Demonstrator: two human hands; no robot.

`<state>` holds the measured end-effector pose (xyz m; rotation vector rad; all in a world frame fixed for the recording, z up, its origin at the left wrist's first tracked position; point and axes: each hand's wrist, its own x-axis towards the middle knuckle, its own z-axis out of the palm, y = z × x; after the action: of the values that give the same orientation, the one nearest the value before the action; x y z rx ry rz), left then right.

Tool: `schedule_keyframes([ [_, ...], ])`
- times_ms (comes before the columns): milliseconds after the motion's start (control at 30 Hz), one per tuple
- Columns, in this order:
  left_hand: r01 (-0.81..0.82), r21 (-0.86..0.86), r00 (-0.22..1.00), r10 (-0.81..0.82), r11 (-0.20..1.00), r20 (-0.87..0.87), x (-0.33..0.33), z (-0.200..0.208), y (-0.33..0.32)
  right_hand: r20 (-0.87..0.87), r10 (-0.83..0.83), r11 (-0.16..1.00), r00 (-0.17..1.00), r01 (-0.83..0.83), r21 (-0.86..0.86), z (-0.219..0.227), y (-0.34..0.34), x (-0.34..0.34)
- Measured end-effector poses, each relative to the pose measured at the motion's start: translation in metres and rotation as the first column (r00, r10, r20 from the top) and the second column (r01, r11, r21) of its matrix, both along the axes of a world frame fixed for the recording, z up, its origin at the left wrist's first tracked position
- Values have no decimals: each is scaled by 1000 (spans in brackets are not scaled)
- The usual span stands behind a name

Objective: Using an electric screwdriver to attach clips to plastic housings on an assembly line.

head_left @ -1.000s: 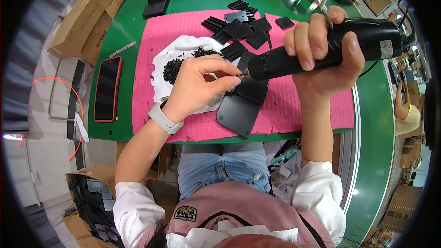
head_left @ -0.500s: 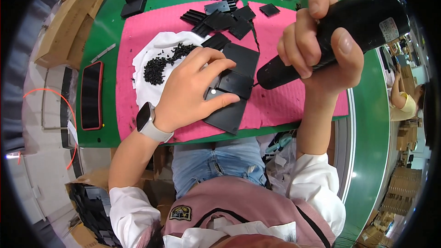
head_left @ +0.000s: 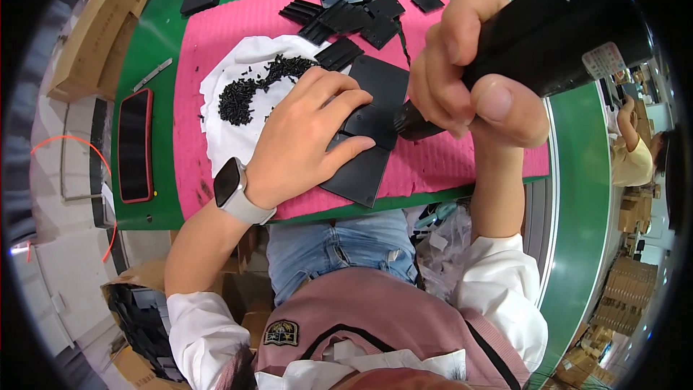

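Note:
My right hand (head_left: 469,79) is wrapped round a black electric screwdriver (head_left: 556,29). Its narrow nose points down and left, right against the right edge of the black plastic parts. My left hand (head_left: 307,133), with a watch on the wrist, presses and grips a small black piece against a larger flat black plastic panel (head_left: 364,177). Thumb and fingers hold the parts from the left, so some of them are hidden. Beside that hand, a heap of small black screws (head_left: 242,101) lies on a white cloth (head_left: 216,141).
A pink foam mat (head_left: 447,173) covers part of the green table (head_left: 585,245). Several black plastic parts (head_left: 346,18) are piled at its far side. On the left lie a red-edged phone (head_left: 136,148) and a thin metal blade (head_left: 152,75). Cardboard boxes (head_left: 97,29) stand beyond.
The screwdriver has come lower and left, its nose now against the parts' edge. My left hand stays on the panel. The whole view has shifted slightly.

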<state>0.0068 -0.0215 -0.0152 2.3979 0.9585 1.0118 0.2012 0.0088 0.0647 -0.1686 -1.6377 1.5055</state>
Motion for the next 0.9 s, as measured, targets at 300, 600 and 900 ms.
schedule_keyframes([
  [300,-4,-10,1000,4,1000,3,2,-1,0,-72,118,993,990,-119,-6,-11,10,2],
  [600,-17,77,999,20,997,-47,0,0,4,15,-122,992,992,122,-5,-8,3,-2],
  [900,-58,308,977,117,949,-177,-34,15,-34,-198,-246,969,949,238,-65,1,25,61],
])
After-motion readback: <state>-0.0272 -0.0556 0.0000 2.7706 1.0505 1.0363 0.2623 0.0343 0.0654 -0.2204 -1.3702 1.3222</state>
